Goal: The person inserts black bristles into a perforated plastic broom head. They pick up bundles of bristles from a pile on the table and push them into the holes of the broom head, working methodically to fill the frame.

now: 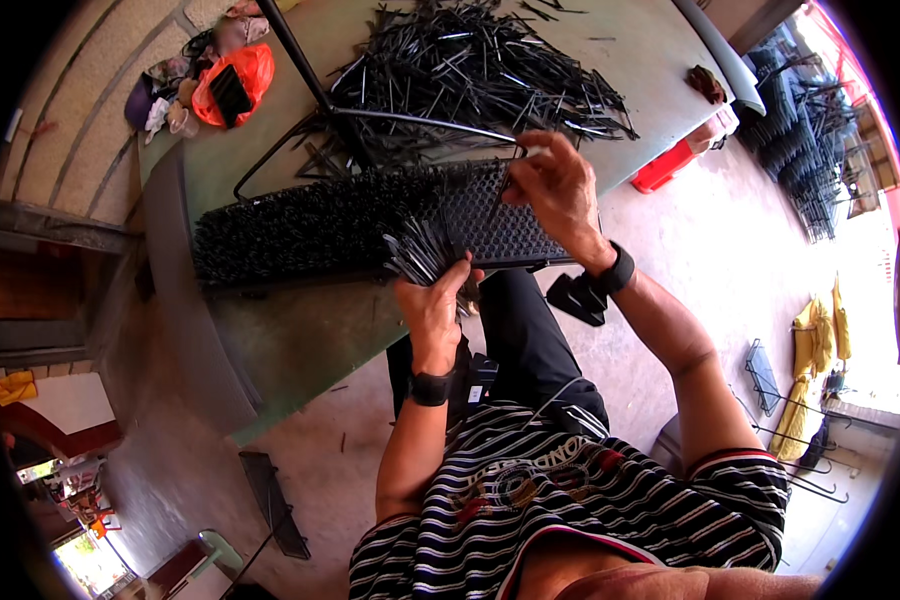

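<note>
My left hand [432, 318] is closed around a bundle of thin black strips [422, 250], held at the front edge of a long black rack. This rack [515, 225] lies at the table's near edge. Its right part is a bare grid of small holes, while upright black pieces [300, 220] crowd its left and middle. Over the bare grid my right hand [558, 190] has its fingers pinched together, and one thin dark strip seems to hang from them. Whether its lower end sits in a hole I cannot tell.
A large loose pile of black strips [470, 75] covers the far side of the green table [310, 350]. A black metal frame [300, 50] rises behind the rack. An orange plastic bag [255, 75] lies far left; a red container [665, 168] stands right of the table.
</note>
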`<action>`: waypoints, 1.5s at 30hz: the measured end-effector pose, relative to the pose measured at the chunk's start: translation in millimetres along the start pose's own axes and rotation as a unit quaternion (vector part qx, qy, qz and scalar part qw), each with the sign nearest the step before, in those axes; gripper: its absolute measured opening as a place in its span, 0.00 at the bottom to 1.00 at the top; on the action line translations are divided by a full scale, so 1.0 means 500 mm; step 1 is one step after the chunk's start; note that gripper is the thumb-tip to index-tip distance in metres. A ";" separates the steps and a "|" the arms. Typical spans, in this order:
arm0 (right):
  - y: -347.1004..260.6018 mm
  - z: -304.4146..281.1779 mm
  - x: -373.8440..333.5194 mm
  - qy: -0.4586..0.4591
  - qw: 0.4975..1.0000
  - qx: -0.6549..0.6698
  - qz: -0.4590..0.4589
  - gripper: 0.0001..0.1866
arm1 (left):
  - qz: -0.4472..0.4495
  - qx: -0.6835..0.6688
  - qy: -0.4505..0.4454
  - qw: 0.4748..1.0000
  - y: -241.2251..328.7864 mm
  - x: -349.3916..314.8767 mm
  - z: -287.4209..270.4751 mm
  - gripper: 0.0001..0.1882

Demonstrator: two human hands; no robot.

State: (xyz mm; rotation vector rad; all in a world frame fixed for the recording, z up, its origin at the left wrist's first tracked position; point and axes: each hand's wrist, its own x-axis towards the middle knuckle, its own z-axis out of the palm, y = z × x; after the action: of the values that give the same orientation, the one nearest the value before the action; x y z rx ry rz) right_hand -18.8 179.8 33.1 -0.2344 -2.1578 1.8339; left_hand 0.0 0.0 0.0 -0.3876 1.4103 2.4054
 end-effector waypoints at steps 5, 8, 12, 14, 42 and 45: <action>0.007 0.021 0.037 0.037 0.978 -0.126 -0.165 0.12 | 0.003 -0.002 0.023 1.000 0.012 -0.007 0.004 0.06; 0.039 0.014 0.049 0.006 0.969 -0.159 -0.190 0.12 | -0.023 -0.001 0.022 1.000 0.001 -0.017 0.006 0.05; 0.050 0.025 0.057 0.000 0.965 -0.169 -0.199 0.12 | -0.032 -0.026 0.027 0.999 -0.002 -0.018 -0.001 0.05; 0.055 0.027 0.060 0.001 0.963 -0.178 -0.201 0.10 | -0.036 -0.032 0.027 0.998 0.002 -0.019 -0.002 0.05; 0.053 0.035 0.046 -0.005 0.952 -0.210 -0.224 0.09 | -0.043 -0.020 0.042 0.998 0.002 -0.021 -0.003 0.03; 0.062 0.031 0.055 -0.037 0.912 -0.304 -0.271 0.05 | -0.045 -0.027 0.042 0.998 0.001 -0.020 -0.008 0.04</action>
State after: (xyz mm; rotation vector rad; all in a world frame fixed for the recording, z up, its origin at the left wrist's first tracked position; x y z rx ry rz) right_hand -52.1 179.4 3.6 0.2918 -2.4606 0.8578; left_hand 9.0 -5.0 2.4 -0.5606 1.3353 2.3828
